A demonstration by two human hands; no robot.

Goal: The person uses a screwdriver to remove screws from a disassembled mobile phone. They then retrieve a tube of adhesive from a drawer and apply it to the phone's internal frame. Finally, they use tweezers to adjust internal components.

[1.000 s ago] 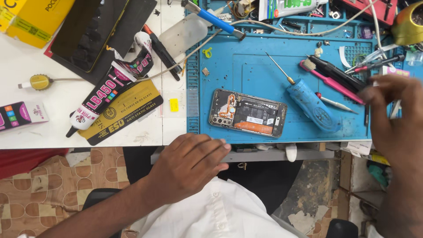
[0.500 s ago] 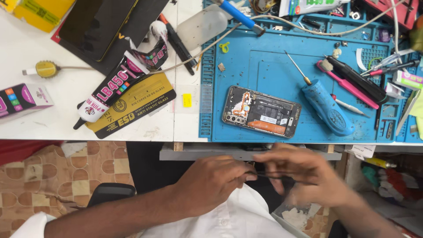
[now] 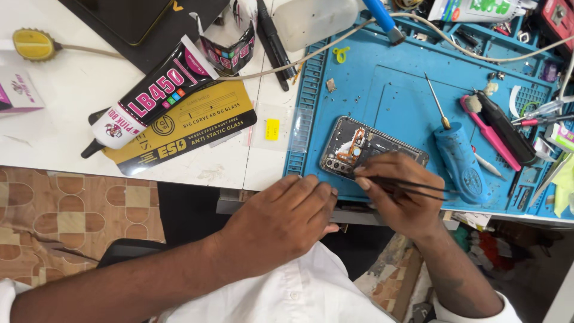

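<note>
a white surface runs across the top, its front edge worn near the middle. below it lies a floor of tan and brown patterned tiles, with a dark chair seat edge over it. light is bright and even.

A white shirt is worn, seen at the chest with a small button on the front. White sleeves appear rolled back, a cuff edge showing at each lower corner. The left hand and right hand are bare, without gloves; rings cannot be made out.
</note>
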